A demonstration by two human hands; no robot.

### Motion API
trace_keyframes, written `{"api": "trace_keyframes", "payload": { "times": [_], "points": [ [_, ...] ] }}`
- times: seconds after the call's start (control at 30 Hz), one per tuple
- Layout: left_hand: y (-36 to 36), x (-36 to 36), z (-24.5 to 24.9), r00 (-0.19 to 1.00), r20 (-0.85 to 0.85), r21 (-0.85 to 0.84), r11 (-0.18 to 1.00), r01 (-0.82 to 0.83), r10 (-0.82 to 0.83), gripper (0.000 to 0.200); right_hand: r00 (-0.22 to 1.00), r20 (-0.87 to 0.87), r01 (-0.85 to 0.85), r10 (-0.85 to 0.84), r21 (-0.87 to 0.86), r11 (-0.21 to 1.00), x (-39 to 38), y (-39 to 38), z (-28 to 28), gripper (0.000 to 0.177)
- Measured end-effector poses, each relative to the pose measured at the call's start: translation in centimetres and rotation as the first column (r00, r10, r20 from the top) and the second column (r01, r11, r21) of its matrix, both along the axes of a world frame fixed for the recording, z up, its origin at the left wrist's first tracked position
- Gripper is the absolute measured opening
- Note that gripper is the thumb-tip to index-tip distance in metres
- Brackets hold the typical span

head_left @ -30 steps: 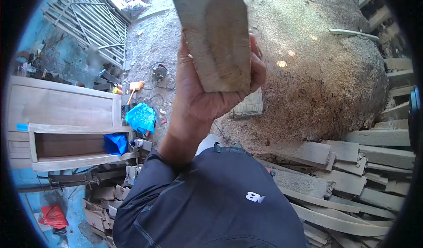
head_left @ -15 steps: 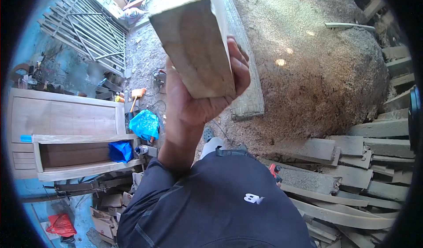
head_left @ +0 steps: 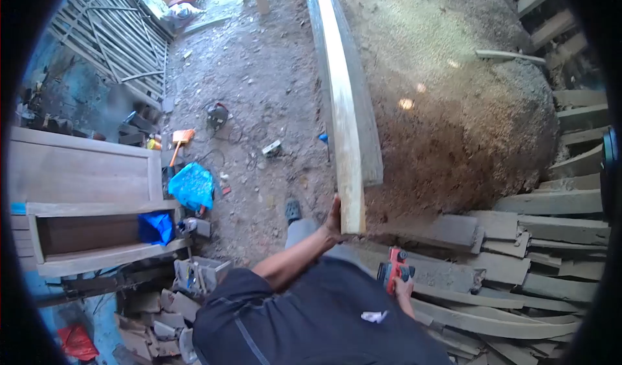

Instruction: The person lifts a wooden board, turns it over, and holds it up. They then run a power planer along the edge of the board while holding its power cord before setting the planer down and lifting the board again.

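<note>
A long, pale wooden beam (head_left: 348,138) stretches away from me, lying over or beside a wider weathered plank (head_left: 369,151). My left hand (head_left: 332,226) grips its near end from the left side, with the fingers partly hidden by the wood. Down by my right side, my right hand (head_left: 403,291) is closed around a red and black power tool (head_left: 392,271) that looks like an electric planer. The tool is held apart from the beam, over the stacked boards.
A large heap of wood shavings (head_left: 453,125) rises on the right. Stacked planks (head_left: 512,268) fill the lower right. At left are a wooden door panel (head_left: 84,164), a blue plastic bag (head_left: 193,187) and an orange brush (head_left: 183,136). A dark corded tool (head_left: 217,114) lies on the ground.
The beam's near end has dropped from close before the camera to low in front of me, my left hand still on it. My right hand with the red tool has come into view.
</note>
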State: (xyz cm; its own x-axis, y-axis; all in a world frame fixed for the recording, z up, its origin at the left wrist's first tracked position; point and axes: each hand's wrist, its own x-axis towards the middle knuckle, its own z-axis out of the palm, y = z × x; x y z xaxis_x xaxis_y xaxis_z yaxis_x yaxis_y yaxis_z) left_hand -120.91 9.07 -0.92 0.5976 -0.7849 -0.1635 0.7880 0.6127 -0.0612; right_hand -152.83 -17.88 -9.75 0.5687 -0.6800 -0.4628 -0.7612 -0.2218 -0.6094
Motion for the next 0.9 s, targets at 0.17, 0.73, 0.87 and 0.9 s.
{"api": "trace_keyframes", "payload": {
  "times": [0.17, 0.73, 0.87, 0.9],
  "points": [
    [-1.1, -0.1, -5.4, 0.999, -0.046, -0.084, 0.996, 0.000, -0.004, 0.081, 0.965, -0.116, 0.255, -0.235, 0.211, 0.944, 2.8, 0.8, 8.7, 0.018],
    [-1.9, 3.2, -9.5, 0.995, -0.023, -0.126, 0.987, 0.095, -0.099, 0.083, 0.999, 0.040, -0.003, 0.004, -0.021, 1.000, 6.7, 5.3, 21.4, 0.021],
    [1.0, 3.9, -4.4, 0.964, 0.124, 0.134, 0.966, 0.220, -0.236, 0.077, 0.990, 0.140, -0.031, 0.029, 0.017, 0.999, 11.9, 7.9, 29.0, 0.026],
    [2.0, 3.2, -6.2, 0.949, 0.128, 0.161, 0.950, 0.268, -0.290, 0.076, 0.992, 0.125, -0.037, 0.028, 0.074, 0.997, 12.0, 8.1, 30.0, 0.028]
  ]
}}
